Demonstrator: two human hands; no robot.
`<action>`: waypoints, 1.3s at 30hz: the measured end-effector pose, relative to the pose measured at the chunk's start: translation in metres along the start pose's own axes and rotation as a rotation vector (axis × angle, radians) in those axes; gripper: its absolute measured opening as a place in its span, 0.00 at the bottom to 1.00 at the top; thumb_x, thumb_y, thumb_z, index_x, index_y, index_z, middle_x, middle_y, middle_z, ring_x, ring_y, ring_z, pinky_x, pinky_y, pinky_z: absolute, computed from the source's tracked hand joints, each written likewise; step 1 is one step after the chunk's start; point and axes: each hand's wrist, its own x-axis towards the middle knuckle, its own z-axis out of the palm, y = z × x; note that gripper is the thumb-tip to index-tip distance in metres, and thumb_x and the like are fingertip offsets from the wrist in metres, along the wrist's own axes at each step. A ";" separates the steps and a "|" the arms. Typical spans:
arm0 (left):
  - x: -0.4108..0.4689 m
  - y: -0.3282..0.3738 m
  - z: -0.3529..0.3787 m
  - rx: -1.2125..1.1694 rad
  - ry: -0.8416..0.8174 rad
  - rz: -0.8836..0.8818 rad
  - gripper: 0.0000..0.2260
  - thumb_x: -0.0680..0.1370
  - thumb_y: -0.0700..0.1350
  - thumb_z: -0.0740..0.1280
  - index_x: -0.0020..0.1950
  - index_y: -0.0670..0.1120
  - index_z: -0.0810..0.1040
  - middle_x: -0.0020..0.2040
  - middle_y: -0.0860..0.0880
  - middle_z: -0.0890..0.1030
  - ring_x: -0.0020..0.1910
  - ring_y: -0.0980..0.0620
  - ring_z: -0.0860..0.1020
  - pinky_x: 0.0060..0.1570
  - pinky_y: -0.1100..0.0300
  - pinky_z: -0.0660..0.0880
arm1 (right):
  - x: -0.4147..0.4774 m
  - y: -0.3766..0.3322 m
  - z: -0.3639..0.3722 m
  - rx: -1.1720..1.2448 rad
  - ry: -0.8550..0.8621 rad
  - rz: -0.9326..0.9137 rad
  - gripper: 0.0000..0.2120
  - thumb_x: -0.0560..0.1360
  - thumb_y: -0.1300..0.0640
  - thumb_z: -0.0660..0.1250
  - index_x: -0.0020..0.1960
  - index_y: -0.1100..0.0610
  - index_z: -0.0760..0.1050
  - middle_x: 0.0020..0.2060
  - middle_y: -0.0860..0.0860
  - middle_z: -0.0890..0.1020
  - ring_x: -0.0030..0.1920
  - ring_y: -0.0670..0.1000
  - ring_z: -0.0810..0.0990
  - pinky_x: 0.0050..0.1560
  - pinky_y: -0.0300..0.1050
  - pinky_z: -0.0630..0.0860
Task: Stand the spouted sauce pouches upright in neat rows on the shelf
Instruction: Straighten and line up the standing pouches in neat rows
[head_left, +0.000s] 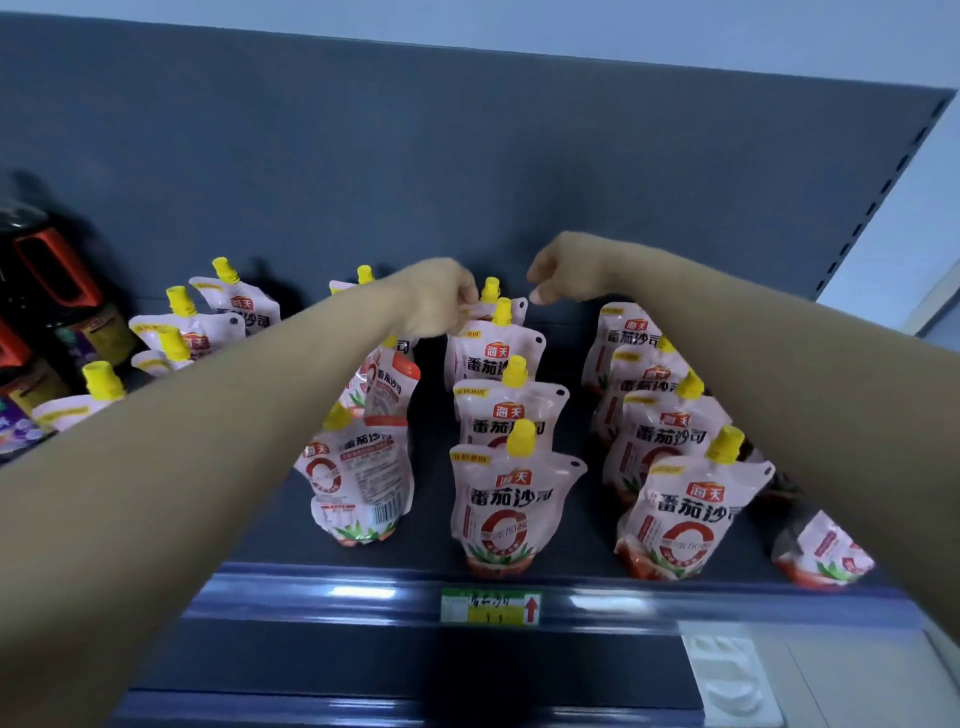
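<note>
Dark bottles (47, 291): at the far left of the shelf (363, 584), no part of the job.
Left cluster (192, 332): several pouches leaning at mixed angles, not in a row.
Left hand (441, 299): reached to the back, with its fingers (467, 306) curled and pinching the top edge of the rear pouch beside its cap.
Second row (363, 467): upright, but the front pouch shows its back print and the one behind it tilts.
Rear pouch (490, 290): last in the middle row, close to the back panel and mostly hidden by the pouch ahead.
Middle row (511, 499): standing with labels forward and yellow caps in line.
Right hand (566, 273): fingers curled, thumb down just beside the rear pouch's right corner; whether it holds the pouch cannot be told.
Right row (680, 514): upright, partly behind the right forearm.
Fallen pouch (823, 551): apparently tipped over at the shelf's far right front.
Handling: probably light. The soft, glossy film looks slippery and the sauce inside would slump. The stiff spout or top seam looks like the sure hold, since a squeezed belly would likely buckle and topple.
</note>
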 end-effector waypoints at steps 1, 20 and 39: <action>0.005 -0.002 0.002 0.025 -0.010 -0.008 0.15 0.74 0.38 0.68 0.61 0.41 0.76 0.58 0.44 0.79 0.57 0.44 0.76 0.59 0.54 0.73 | 0.009 0.000 0.001 -0.016 -0.020 -0.018 0.22 0.76 0.56 0.68 0.68 0.59 0.72 0.64 0.55 0.76 0.63 0.56 0.75 0.63 0.47 0.71; 0.050 -0.014 0.031 -0.112 -0.212 -0.122 0.08 0.75 0.40 0.69 0.42 0.34 0.79 0.38 0.40 0.80 0.38 0.44 0.81 0.46 0.53 0.79 | 0.081 0.019 0.026 -0.068 -0.249 0.038 0.12 0.77 0.53 0.65 0.43 0.62 0.73 0.31 0.58 0.80 0.42 0.59 0.84 0.50 0.50 0.80; 0.058 -0.002 0.044 -0.203 -0.119 -0.129 0.09 0.75 0.38 0.68 0.35 0.43 0.76 0.38 0.41 0.79 0.35 0.46 0.79 0.41 0.56 0.80 | 0.063 0.035 0.010 0.035 -0.202 0.046 0.15 0.77 0.60 0.65 0.61 0.64 0.75 0.48 0.62 0.84 0.49 0.57 0.84 0.55 0.50 0.80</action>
